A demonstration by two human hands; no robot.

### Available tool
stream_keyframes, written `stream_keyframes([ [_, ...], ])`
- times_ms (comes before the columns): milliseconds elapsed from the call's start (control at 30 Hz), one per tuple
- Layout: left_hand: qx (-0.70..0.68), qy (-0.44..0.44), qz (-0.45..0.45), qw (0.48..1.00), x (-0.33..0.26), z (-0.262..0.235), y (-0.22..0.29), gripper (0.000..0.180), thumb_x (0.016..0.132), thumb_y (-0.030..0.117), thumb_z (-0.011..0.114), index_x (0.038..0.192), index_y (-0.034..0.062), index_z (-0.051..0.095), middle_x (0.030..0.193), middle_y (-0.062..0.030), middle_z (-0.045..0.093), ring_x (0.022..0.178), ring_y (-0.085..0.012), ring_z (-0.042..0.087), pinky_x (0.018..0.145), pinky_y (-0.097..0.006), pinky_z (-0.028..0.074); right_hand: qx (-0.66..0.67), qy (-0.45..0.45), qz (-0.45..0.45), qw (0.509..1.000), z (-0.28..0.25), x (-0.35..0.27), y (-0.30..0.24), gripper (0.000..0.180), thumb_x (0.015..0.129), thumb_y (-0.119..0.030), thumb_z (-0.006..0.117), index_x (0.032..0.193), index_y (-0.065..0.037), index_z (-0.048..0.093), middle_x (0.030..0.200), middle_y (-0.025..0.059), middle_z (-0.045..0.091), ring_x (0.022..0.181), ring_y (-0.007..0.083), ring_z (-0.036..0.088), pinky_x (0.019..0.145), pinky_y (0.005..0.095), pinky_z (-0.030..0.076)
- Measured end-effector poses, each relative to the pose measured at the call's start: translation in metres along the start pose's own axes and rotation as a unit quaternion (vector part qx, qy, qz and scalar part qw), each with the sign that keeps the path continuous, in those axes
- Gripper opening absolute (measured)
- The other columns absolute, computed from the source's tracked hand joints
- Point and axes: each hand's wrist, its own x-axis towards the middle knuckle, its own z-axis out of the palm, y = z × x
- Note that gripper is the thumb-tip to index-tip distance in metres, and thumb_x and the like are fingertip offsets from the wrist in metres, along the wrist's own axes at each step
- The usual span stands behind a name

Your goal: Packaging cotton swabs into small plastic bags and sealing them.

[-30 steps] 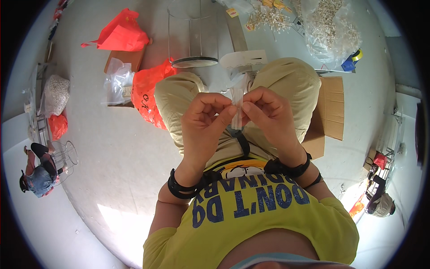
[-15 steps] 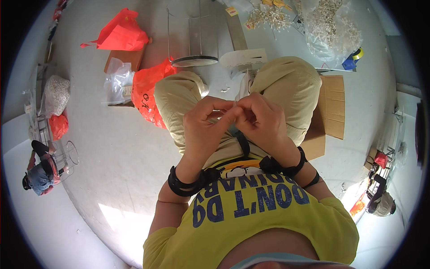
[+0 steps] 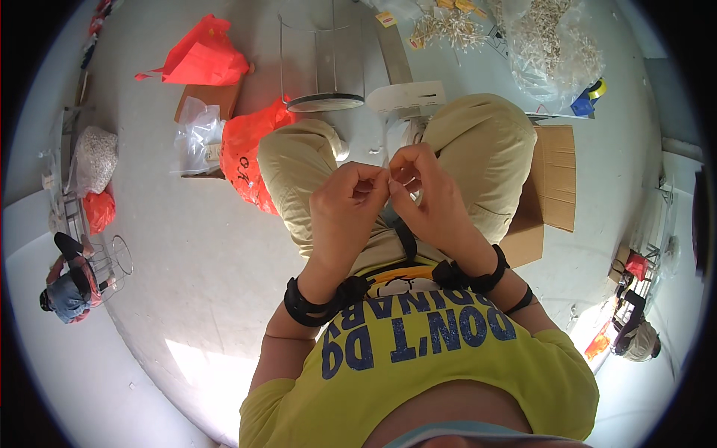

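Over my lap, my left hand (image 3: 343,213) and my right hand (image 3: 435,200) meet at the fingertips, thumb and forefinger pinched on each. A thin, whitish, see-through strip of plastic (image 3: 386,143) runs from the pinched fingers away from me, between my knees. What kind of thing it is, and whether something small sits between the fingertips, I cannot make out. Black straps circle both wrists. Just beyond my knees lies a white card-like piece with a dark slot (image 3: 407,96).
At left are red bags (image 3: 250,153), a clear bag (image 3: 198,127) and a round metal frame (image 3: 325,101). An open cardboard box (image 3: 553,179) stands by my right knee. A clear sack of thin sticks (image 3: 553,52) and tape (image 3: 597,90) lie far right. People (image 3: 69,287) work at both sides.
My fingertips have shifted slightly, the right thumb and forefinger spreading into a wider loop. The see-through plastic looks narrower and sits further left than before.
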Motion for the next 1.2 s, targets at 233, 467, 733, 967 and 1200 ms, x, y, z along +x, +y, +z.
stream_keyframes([
  [233,0.012,0.026,0.022,0.999,-0.003,0.005,-0.008,0.029,0.085,0.005,0.071,0.111,0.0037,0.06,0.078,-0.0067,0.066,0.063,-0.0167,0.068,0.058,-0.026,0.055,-0.016,-0.044,0.041,0.998,0.0,0.002,0.009,0.022,0.09,-0.005,0.06,0.109,-0.002,0.049,0.084,0.0109,0.066,0.077,0.022,0.07,0.063,0.0293,0.055],
  [467,0.233,-0.004,0.218,0.948,0.008,-0.007,-0.004,0.063,0.072,0.016,0.08,0.13,0.0089,0.055,0.106,-0.0078,0.063,0.114,-0.025,0.058,0.102,-0.046,0.044,0.041,-0.009,0.069,0.997,-0.006,0.006,0.015,0.026,0.09,0.002,0.06,0.108,-0.002,0.042,0.081,0.0094,0.063,0.07,0.0175,0.066,0.064,0.0285,0.053],
  [733,0.249,-0.09,0.263,0.928,0.013,-0.006,-0.036,0.077,0.063,0.031,0.086,0.131,0.0097,0.056,0.113,-0.0064,0.061,0.12,-0.0268,0.053,0.114,-0.058,0.024,-0.05,-0.056,0.104,0.992,-0.01,0.005,0.018,0.022,0.089,-0.002,0.065,0.094,-0.002,0.044,0.077,0.0095,0.06,0.067,0.0179,0.064,0.06,0.0289,0.051],
  [967,0.193,-0.062,0.215,0.955,0.013,-0.003,-0.049,0.069,0.064,0.026,0.085,0.126,0.0099,0.059,0.11,-0.0055,0.063,0.115,-0.0248,0.056,0.114,-0.058,0.024,-0.005,-0.096,0.012,0.995,-0.014,0.002,0.021,0.018,0.088,-0.014,0.07,0.099,-0.004,0.061,0.098,0.0085,0.065,0.075,0.0192,0.068,0.061,0.0319,0.053],
  [1200,0.234,-0.07,0.222,0.944,0.014,0.01,-0.065,0.065,0.064,0.012,0.081,0.125,0.0122,0.059,0.109,-0.0039,0.062,0.109,-0.0236,0.058,0.115,-0.056,0.025,-0.206,-0.071,-0.052,0.975,-0.006,0.001,0.037,0.008,0.084,-0.013,0.07,0.089,-0.006,0.067,0.115,0.0059,0.062,0.078,0.0222,0.066,0.065,0.0333,0.053],
])
